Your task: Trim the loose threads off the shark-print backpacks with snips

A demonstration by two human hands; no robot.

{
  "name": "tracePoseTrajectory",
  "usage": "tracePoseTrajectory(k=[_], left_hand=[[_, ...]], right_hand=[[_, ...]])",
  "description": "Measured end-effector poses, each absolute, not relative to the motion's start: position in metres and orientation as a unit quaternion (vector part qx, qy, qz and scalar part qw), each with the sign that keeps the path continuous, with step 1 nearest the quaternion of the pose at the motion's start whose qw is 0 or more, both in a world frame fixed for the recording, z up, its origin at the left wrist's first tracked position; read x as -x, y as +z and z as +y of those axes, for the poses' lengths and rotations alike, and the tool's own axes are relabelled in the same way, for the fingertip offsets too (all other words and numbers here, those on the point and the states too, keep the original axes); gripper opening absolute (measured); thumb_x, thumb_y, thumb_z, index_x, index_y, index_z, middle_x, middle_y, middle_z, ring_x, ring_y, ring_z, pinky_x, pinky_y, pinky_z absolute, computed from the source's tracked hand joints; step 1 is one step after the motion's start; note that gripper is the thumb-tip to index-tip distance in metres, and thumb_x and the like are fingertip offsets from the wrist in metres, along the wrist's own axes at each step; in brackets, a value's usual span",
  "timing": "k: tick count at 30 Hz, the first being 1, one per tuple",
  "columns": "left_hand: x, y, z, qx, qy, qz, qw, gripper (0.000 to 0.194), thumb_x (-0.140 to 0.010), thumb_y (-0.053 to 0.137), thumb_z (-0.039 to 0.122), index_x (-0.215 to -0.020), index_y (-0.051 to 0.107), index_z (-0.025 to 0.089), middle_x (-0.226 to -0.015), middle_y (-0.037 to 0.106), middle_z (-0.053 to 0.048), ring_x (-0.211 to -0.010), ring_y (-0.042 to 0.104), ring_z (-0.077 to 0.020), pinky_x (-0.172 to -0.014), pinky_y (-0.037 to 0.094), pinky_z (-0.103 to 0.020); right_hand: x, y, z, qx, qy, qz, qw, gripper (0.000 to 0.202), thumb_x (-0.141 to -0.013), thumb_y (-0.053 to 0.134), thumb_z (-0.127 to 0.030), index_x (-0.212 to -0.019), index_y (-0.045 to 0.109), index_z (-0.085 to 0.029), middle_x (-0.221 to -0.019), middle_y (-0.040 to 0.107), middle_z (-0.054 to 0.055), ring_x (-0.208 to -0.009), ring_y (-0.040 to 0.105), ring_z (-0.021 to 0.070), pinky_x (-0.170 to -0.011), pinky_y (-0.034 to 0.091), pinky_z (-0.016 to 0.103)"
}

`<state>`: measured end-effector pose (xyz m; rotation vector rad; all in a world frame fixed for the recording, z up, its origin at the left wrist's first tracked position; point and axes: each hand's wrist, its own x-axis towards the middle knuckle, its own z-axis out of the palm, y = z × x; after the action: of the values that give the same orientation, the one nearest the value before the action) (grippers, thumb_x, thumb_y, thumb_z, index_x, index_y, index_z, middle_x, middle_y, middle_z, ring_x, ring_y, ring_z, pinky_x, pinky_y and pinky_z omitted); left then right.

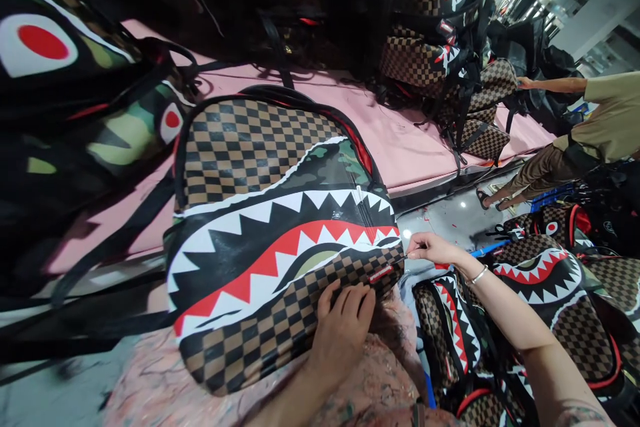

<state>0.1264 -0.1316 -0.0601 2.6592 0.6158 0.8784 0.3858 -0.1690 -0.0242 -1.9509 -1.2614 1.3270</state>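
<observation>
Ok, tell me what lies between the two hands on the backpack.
In the head view, only the backpack's checkered lower corner with a small red label lies between the left hand and right hand.

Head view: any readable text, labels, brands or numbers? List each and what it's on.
None can be read.
Small red tag on the checkered shark-mouth backpack, beside the left hand: pale marks, too small and blurred to read.
Red tag on a backpack in the far pile: unreadable too.
The right hand pinches something at the backpack's edge; no lettering shows there.
</observation>
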Motion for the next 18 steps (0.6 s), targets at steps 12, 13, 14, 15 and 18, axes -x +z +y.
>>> tracePoseTrajectory(k=[12, 13, 14, 15, 18], left_hand=[[-0.126, -0.060, -0.132, -0.922, 0.292, 0.214, 0.140, 0.024, -0.082, 0.041, 0.005, -0.093, 0.059, 0.016, -0.091, 0.064, -0.007, -0.085, 0.058, -0.0195, -0.093, 0.032, -0.048], [-0.126, -0.060, -0.132, -0.921, 0.293, 0.213, 0.140, 0.024, -0.082, 0.041, 0.005, -0.093, 0.059, 0.015, -0.091, 0.064, -0.007, -0.085, 0.058, -0.0193, -0.093, 0.032, -0.047], [-0.127, -0.060, -0.132, -0.921, 0.294, 0.214, 0.141, 0.024, -0.083, 0.041, 0.005, -0.094, 0.059, 0.015, -0.091, 0.064, -0.007, -0.085, 0.058, -0.0193, -0.093, 0.032, -0.048], [-0.127, -0.061, -0.132, -0.920, 0.296, 0.214, 0.141, 0.023, -0.083, 0.041, 0.005, -0.094, 0.059, 0.015, -0.091, 0.064, -0.007, -0.085, 0.058, -0.0192, -0.093, 0.032, -0.048], [-0.127, -0.061, -0.133, -0.919, 0.298, 0.217, 0.142, 0.023, -0.083, 0.041, 0.004, -0.094, 0.058, 0.015, -0.091, 0.064, -0.007, -0.086, 0.057, -0.0190, -0.093, 0.031, -0.048]], right_hand=[[-0.383, -0.026, -0.165, 0.706, 0.491, -0.462, 0.218, 0.019, -0.067, 0.067, -0.031, -0.069, 0.057, -0.015, -0.064, 0.055, -0.003, -0.061, 0.049, 0.0100, -0.062, 0.039, 0.023], [-0.382, -0.027, -0.164, 0.705, 0.491, -0.464, 0.217, 0.017, -0.067, 0.067, -0.029, -0.069, 0.057, -0.015, -0.065, 0.055, -0.003, -0.061, 0.048, 0.0098, -0.062, 0.039, 0.023], [-0.380, -0.027, -0.164, 0.704, 0.490, -0.466, 0.216, 0.016, -0.068, 0.066, -0.028, -0.069, 0.057, -0.015, -0.065, 0.055, -0.003, -0.061, 0.048, 0.0097, -0.062, 0.039, 0.023], [-0.379, -0.028, -0.163, 0.703, 0.490, -0.469, 0.215, 0.014, -0.068, 0.065, -0.026, -0.069, 0.057, -0.014, -0.066, 0.055, -0.003, -0.061, 0.048, 0.0097, -0.062, 0.039, 0.023], [-0.375, -0.029, -0.162, 0.702, 0.484, -0.477, 0.210, 0.011, -0.069, 0.063, -0.024, -0.070, 0.057, -0.014, -0.067, 0.056, -0.002, -0.062, 0.048, 0.0098, -0.063, 0.039, 0.023]])
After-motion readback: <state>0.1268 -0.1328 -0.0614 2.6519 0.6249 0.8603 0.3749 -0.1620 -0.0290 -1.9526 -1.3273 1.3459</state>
